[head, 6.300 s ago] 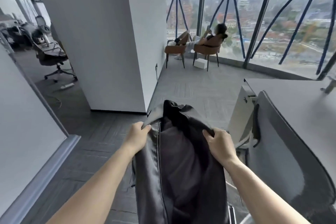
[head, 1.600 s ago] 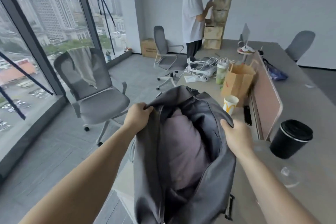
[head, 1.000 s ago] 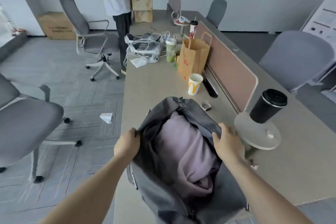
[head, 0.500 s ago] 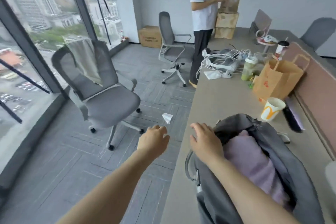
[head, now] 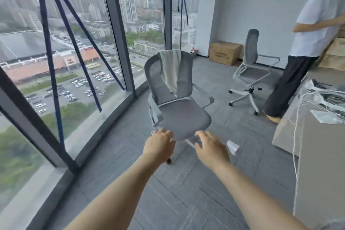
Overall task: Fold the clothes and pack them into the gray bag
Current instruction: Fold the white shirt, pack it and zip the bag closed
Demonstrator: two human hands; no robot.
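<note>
A pale grey-green garment hangs over the backrest of a grey office chair by the window. My left hand and my right hand are both stretched out in front of the chair seat, fingers apart, holding nothing. Both hands are short of the chair and apart from the garment. The gray bag is out of view.
A desk with white cables and a device runs along the right. A person stands by it near a second grey chair. A cardboard box sits by the wall. A scrap of white paper lies on the floor. Glass wall at left.
I set the gray bag with the purple garment on the desk and let go of it. My view has swung left to the chair, and both empty hands now reach toward it.
</note>
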